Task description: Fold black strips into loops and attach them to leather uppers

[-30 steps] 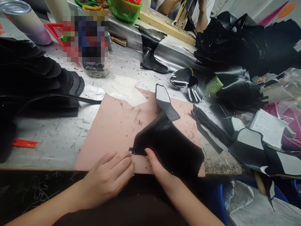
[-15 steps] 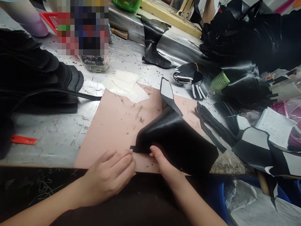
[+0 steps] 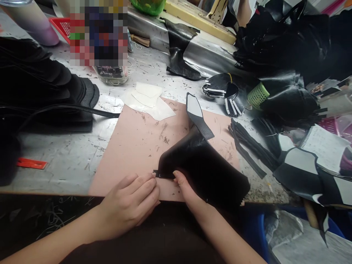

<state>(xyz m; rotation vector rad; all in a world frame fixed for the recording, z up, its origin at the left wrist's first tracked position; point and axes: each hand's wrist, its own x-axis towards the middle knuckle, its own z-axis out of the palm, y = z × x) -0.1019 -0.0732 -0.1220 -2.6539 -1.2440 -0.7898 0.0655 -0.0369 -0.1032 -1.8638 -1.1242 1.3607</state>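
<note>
A black leather boot upper (image 3: 203,165) lies folded over the front of the pink work mat (image 3: 132,146), with a grey-and-white lined part sticking up at its far end. My right hand (image 3: 192,194) holds its near edge, thumb on top and the other fingers hidden beneath the leather. At the left corner of the upper, a small black tab (image 3: 156,173) pokes out. My left hand (image 3: 134,200) is closed in a pinch at this tab, its fingertips partly hidden.
White paper-like pieces (image 3: 148,99) lie on the mat's far edge. Stacked black foam pieces (image 3: 55,88) stand left, near an orange strip (image 3: 32,163). Black strips (image 3: 247,146), lined leather pieces (image 3: 297,176) and a green basket (image 3: 258,96) are right. A blue bin (image 3: 255,234) stands below.
The right end of the boot upper has shifted slightly left and down, and its upright lined part has tipped a little. Both hands keep nearly the same hold. The view has shifted slightly.
</note>
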